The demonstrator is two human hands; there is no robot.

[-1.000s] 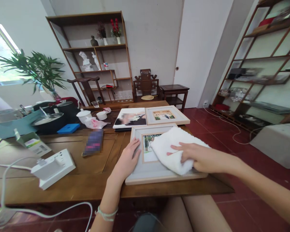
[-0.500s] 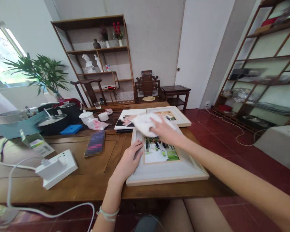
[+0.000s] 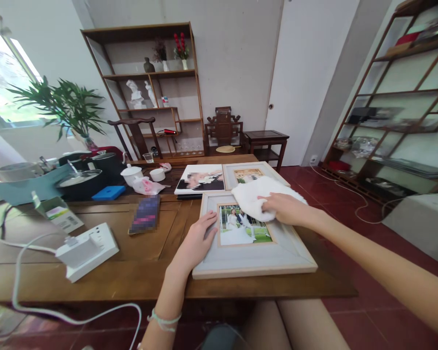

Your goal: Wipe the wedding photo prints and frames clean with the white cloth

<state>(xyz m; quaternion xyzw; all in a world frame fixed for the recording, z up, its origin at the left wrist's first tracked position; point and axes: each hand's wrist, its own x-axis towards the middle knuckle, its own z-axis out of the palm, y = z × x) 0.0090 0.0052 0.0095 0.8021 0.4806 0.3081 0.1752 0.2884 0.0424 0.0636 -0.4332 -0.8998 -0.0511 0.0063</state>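
A pale picture frame (image 3: 255,260) with a wedding photo (image 3: 243,228) in its middle lies flat at the front of the wooden table. My left hand (image 3: 199,238) rests on the frame's left border, fingers stretched out, holding nothing. In my right hand (image 3: 286,208) is a white fluffy cloth (image 3: 253,194), gripped with bent fingers. The cloth lies over the frame's upper right part and covers a corner of the photo. Just beyond lie a second photo frame (image 3: 273,173), partly under the cloth, and a white-edged photo panel (image 3: 200,178).
A phone-like item (image 3: 145,214), blurred out, lies left of the frame. Further left are a white power strip (image 3: 92,253) with a trailing cable, an opened small box (image 3: 58,214), a blue block (image 3: 108,193) and black pots (image 3: 80,182). The table edge (image 3: 270,289) runs close before my knees.
My right hand has moved the cloth from the frame's upper left to its upper right, uncovering the photo panel. My left hand stays on the left border.
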